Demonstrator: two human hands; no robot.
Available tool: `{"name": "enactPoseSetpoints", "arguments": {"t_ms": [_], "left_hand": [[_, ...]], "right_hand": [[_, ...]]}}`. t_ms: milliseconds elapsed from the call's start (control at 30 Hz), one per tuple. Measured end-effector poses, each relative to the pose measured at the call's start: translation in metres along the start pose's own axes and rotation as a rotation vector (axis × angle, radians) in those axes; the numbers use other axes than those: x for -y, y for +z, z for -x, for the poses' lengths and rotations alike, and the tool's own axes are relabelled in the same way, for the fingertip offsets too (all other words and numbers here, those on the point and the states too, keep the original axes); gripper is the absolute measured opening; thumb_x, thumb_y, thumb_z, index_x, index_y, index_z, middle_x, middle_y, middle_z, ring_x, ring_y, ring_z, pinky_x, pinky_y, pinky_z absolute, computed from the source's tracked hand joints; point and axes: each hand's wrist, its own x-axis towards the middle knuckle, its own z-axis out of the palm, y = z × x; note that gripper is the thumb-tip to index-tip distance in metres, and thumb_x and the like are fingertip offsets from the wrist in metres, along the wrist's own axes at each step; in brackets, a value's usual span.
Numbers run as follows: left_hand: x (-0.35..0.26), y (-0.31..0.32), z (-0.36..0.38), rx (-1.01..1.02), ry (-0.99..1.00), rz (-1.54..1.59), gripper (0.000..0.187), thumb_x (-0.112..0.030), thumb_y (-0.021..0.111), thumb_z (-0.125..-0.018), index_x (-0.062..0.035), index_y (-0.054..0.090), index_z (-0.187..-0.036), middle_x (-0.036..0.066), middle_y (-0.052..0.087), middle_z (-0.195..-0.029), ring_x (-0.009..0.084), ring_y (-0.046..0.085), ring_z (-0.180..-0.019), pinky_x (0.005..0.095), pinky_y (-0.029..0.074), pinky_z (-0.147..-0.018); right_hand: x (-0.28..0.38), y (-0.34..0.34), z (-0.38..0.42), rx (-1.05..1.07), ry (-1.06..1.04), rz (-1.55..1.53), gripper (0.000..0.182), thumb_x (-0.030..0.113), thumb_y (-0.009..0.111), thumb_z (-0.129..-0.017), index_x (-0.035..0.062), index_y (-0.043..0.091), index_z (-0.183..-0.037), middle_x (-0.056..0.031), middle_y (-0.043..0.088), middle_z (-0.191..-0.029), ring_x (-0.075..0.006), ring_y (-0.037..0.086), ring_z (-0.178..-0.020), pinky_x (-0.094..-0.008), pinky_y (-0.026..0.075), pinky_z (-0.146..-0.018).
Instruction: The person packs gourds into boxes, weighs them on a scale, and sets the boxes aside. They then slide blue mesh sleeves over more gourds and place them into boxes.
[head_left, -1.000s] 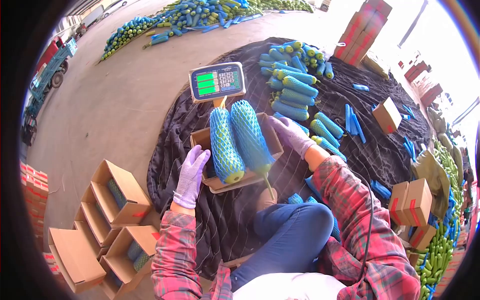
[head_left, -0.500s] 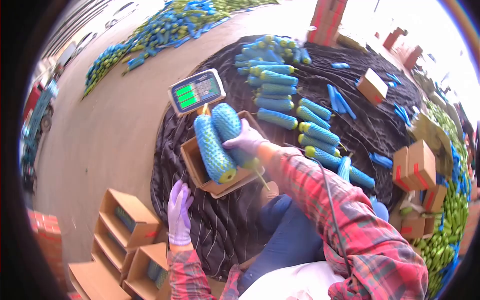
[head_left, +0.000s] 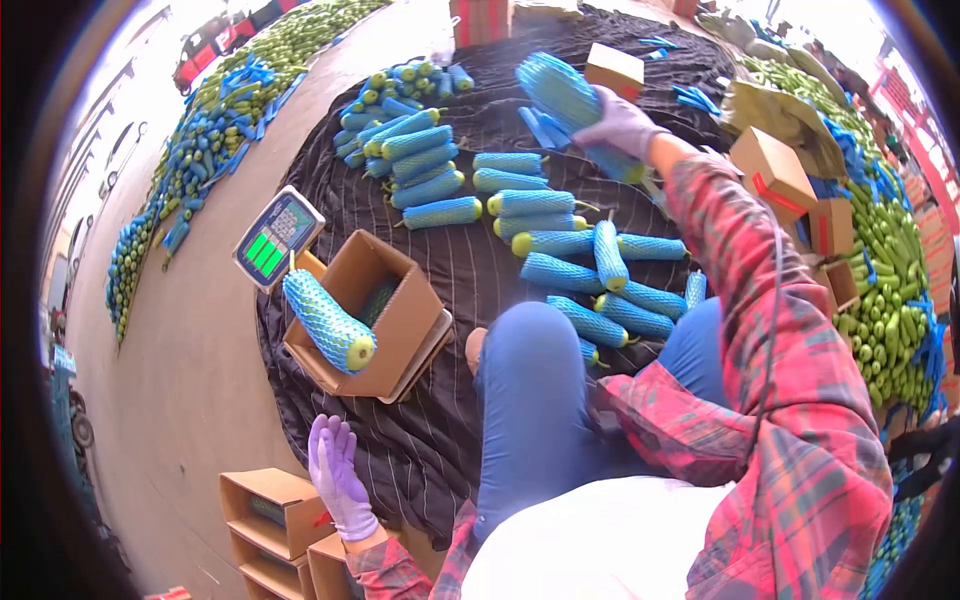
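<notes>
My right hand (head_left: pixel 618 122), in a pale purple glove, grips a long green gourd in a blue foam net (head_left: pixel 560 95), raised at the upper middle and slightly blurred. My left hand (head_left: pixel 338 485), gloved alike, holds nothing; its fingers are spread, just in front of an open cardboard box (head_left: pixel 405 345). That box stands on a scale (head_left: pixel 432 352) whose lit green display (head_left: pixel 267 250) faces me. Across the box's left side lies another netted gourd (head_left: pixel 328 322), and a further one (head_left: pixel 378 300) shows inside.
Several netted gourds (head_left: pixel 440 212) lie in rows on the black sheet (head_left: pixel 470 270). Stacked open boxes (head_left: pixel 270 490) stand at lower left. Closed boxes (head_left: pixel 772 175) and a heap of bare green gourds (head_left: pixel 885 320) are on the right. Another heap (head_left: pixel 215 140) lies at upper left.
My right hand has moved from above the box to the right, carrying one gourd away. The other gourd stays across the box. My view has turned right; my left hand remains open.
</notes>
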Motion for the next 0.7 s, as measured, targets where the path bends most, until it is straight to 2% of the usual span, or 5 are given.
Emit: {"name": "enactPoseSetpoints", "arguments": {"t_ms": [167,333,400,600,700], "left_hand": [[-0.011,0.09,0.028,0.23,0.055,-0.04,0.045,-0.026,0.058,-0.1,-0.0016,0.051,-0.137,0.013,0.063,-0.123,0.0229,0.063,-0.11,0.0369,0.048,-0.1],[0.039,0.133,0.025,0.278,-0.229,-0.102,0.039,-0.027,0.061,-0.097,-0.0022,0.058,-0.127,0.01,0.067,-0.112,0.0204,0.066,-0.098,0.037,0.052,-0.092],[0.059,0.136,0.025,0.229,-0.31,-0.224,0.04,-0.027,0.062,-0.097,-0.0019,0.058,-0.128,0.01,0.068,-0.111,0.02,0.066,-0.098,0.0353,0.052,-0.09],[0.034,0.208,0.024,-0.004,0.219,-0.158,0.041,-0.004,0.056,-0.095,0.0056,0.051,-0.134,0.015,0.058,-0.129,0.023,0.057,-0.119,0.0343,0.043,-0.105],[0.022,0.251,0.02,0.112,0.465,-0.543,0.044,0.0,0.058,-0.091,0.0057,0.051,-0.134,0.016,0.056,-0.13,0.0259,0.055,-0.121,0.0374,0.041,-0.107]], "right_hand": [[-0.103,-0.076,0.104,0.15,0.087,0.504,0.1,0.033,0.077,-0.062,0.0088,0.034,-0.148,-0.0248,0.059,-0.124,-0.0383,0.059,-0.116,-0.0424,0.047,-0.1],[-0.172,-0.04,0.153,0.331,-0.016,0.533,0.104,0.035,0.079,-0.061,0.0092,0.032,-0.149,-0.0258,0.058,-0.125,-0.0382,0.06,-0.114,-0.0421,0.049,-0.098],[-0.177,-0.016,0.152,0.462,0.149,0.474,0.106,0.037,0.08,-0.059,0.009,0.032,-0.149,-0.0254,0.058,-0.125,-0.0387,0.06,-0.114,-0.0421,0.049,-0.099],[-0.291,0.089,0.154,0.347,0.578,-0.056,0.103,0.045,0.083,-0.059,0.0025,0.038,-0.142,-0.025,0.059,-0.129,-0.0378,0.057,-0.121,-0.0397,0.045,-0.105],[-0.335,0.142,0.174,0.269,0.754,-0.182,0.104,0.045,0.084,-0.058,0.0001,0.039,-0.14,-0.0246,0.059,-0.128,-0.0356,0.058,-0.121,-0.0393,0.045,-0.105]]}}
